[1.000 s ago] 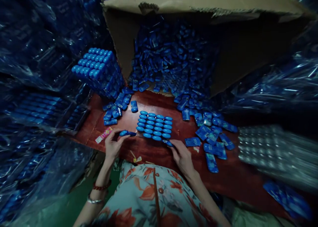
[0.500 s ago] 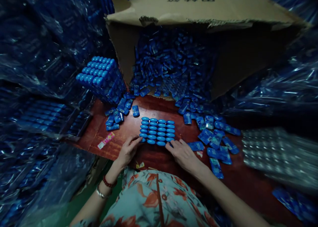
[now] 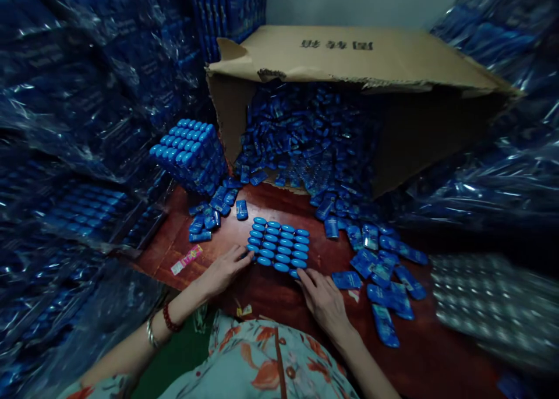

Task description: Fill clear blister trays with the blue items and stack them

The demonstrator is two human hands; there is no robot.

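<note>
In front of me on the red-brown table lies a block of small blue oval-ended packs (image 3: 278,244), set in even rows and turned slightly. If a tray holds them from below, it is hidden. My left hand (image 3: 227,266) has its fingers closed at the near left corner of the block. At the near right corner, the fingers of my right hand (image 3: 324,297) bend round the end packs. Loose blue packs (image 3: 384,271) are scattered to the right of my right hand. Others (image 3: 209,212) lie beyond my left hand.
An open cardboard box (image 3: 340,52) on its side spills blue packs (image 3: 301,137). At left stands a tall stack of blue packs (image 3: 192,154). Blurred clear plastic trays (image 3: 493,306) are piled at right. A pink-white strip (image 3: 187,259) lies left; plastic-wrapped goods (image 3: 87,67) rise alongside.
The view has tilted up, showing more wall behind the box. The block of packs has turned a little clockwise, its right end closer to me, both hands staying at its corners.
</note>
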